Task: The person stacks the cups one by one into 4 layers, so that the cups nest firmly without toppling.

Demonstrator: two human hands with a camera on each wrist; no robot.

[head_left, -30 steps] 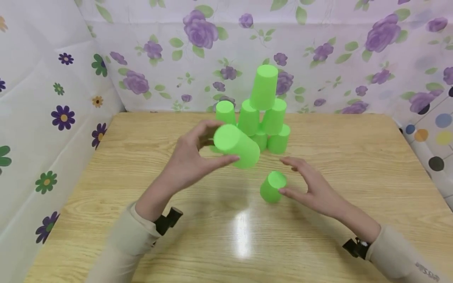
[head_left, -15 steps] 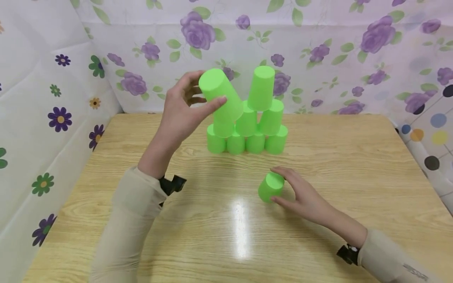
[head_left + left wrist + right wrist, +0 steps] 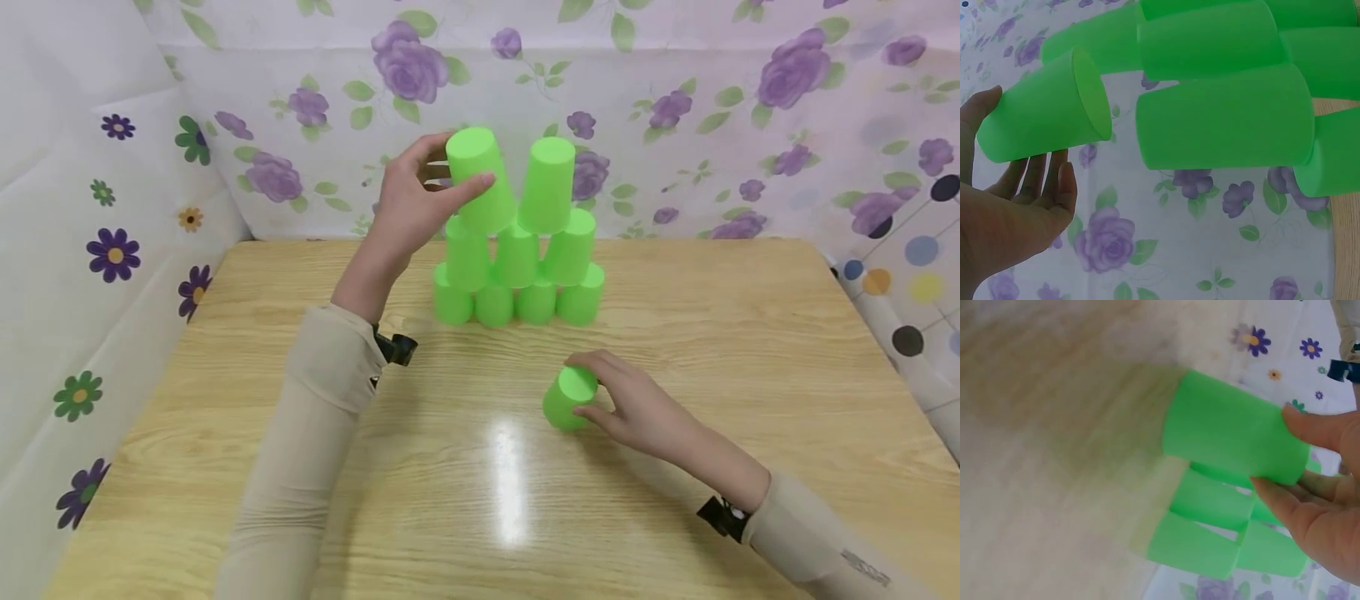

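My left hand (image 3: 412, 200) grips a green cup (image 3: 487, 196) by its sides, mouth down and slightly tilted. That cup is above the middle row of a stack of upturned green cups; in the left wrist view the held cup (image 3: 1035, 115) hangs apart from the stack. One upturned cup (image 3: 547, 187) stands on top at the right. Below it are a row of three cups (image 3: 517, 254) and a bottom row of several (image 3: 495, 304). In front, my right hand (image 3: 637, 412) holds another upturned cup (image 3: 564, 404) on the table, thumb and fingers on opposite sides.
The wooden table (image 3: 712, 333) carries the stack near its back edge. A flowered cloth (image 3: 675, 83) hangs right behind the stack. Another patterned cloth (image 3: 45, 292) covers the left side, and a dotted covering (image 3: 922, 283) hangs at the right.
My left hand has lifted its cup up and back, from in front of the stack to above the middle row, and turned it more upright. My right hand has closed around the front cup.
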